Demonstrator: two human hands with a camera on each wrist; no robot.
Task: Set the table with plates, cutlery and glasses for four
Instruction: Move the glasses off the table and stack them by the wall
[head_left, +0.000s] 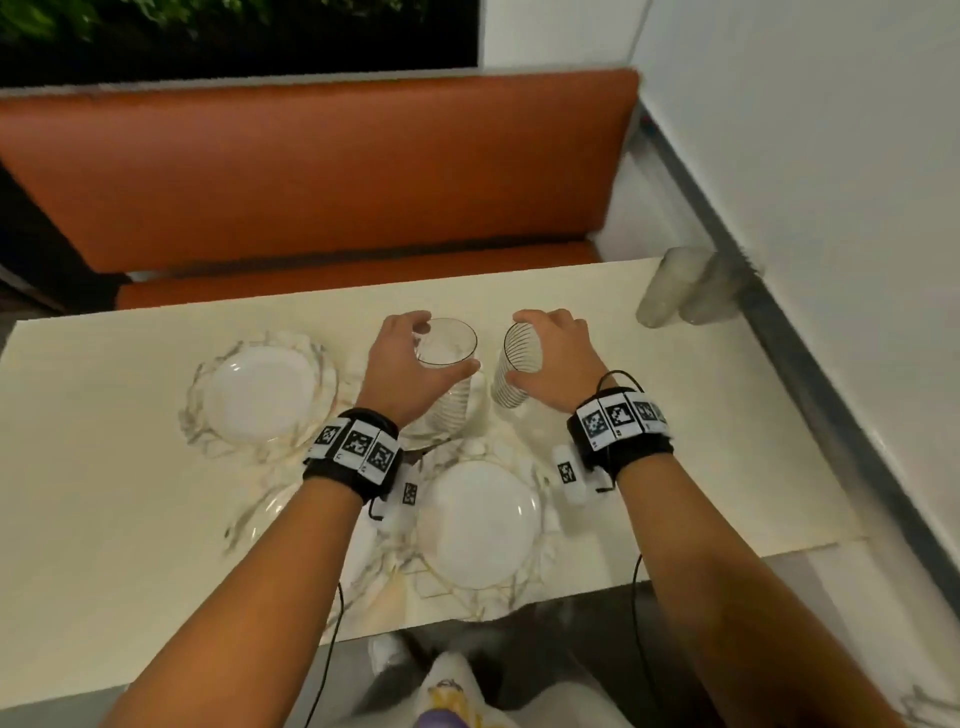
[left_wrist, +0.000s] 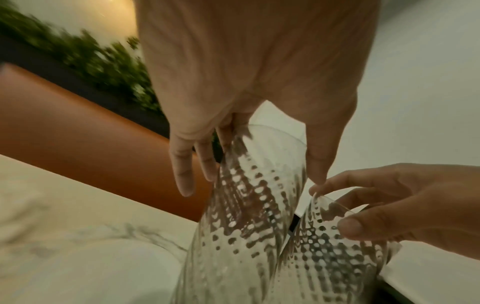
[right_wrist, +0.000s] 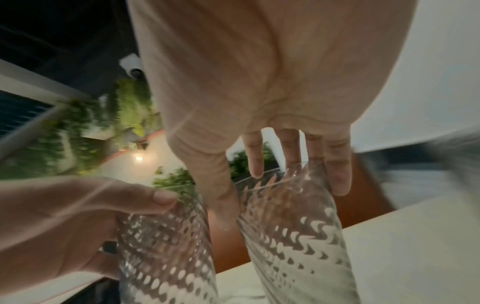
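Observation:
My left hand (head_left: 439, 345) grips a clear ribbed glass (head_left: 452, 410) near its rim, over the middle of the cream table (head_left: 104, 467). Close beside it, my right hand (head_left: 519, 351) grips a second ribbed glass (head_left: 503, 397), tilted to the left. In the left wrist view my left hand (left_wrist: 252, 179) grips its glass (left_wrist: 246, 216) between fingers and thumb. The right wrist view shows my right hand (right_wrist: 280, 193) round its glass (right_wrist: 293, 236). A marbled plate (head_left: 260, 395) lies to the left and another (head_left: 478, 525) near me. A third plate (head_left: 270, 514) is partly hidden by my left forearm.
Two more glasses (head_left: 670, 286), blurred, stand at the table's far right corner by the white wall (head_left: 831, 156). An orange bench (head_left: 311, 171) runs along the far side of the table. The table's near edge is just in front of my legs (head_left: 447, 691).

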